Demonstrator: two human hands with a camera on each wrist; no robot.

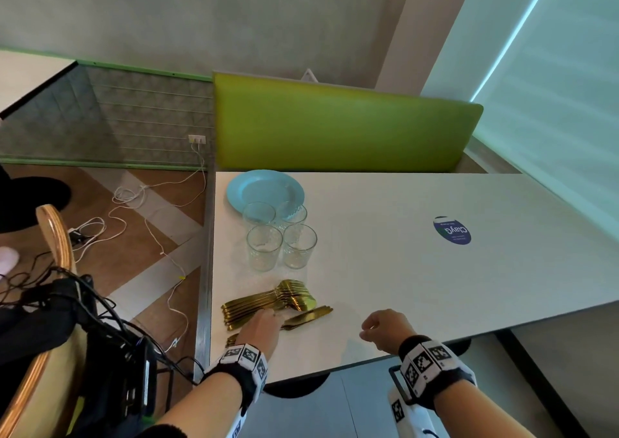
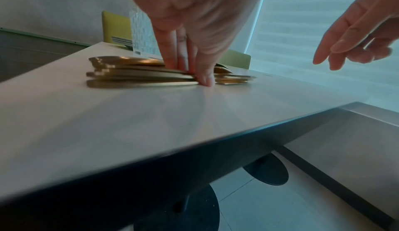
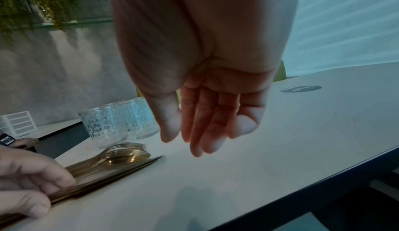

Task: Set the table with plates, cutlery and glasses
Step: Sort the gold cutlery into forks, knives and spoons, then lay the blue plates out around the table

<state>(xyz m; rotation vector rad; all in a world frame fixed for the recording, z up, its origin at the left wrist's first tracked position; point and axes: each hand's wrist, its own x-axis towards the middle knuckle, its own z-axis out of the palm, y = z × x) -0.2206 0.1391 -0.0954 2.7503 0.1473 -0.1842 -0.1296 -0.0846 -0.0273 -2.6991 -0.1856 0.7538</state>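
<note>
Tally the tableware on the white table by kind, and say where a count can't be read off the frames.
Blue plate stack: 1, number of plates in it unclear
Clear glasses: 4
Gold cutlery pile: 1, pieces overlap too much to count; the left hand rests its fingers on it
Total: 4 glasses plus 2 uncounted stacks

The right hand holds nothing.

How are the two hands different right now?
The left hand is down on the gold cutlery, fingers touching the handles; the right hand hangs above the white table and touches nothing. The left hand is near the table's left edge; the right hand is more toward the middle. Both are bare, hold nothing tight, and wear a black wrist strap with checkered markers.
</note>
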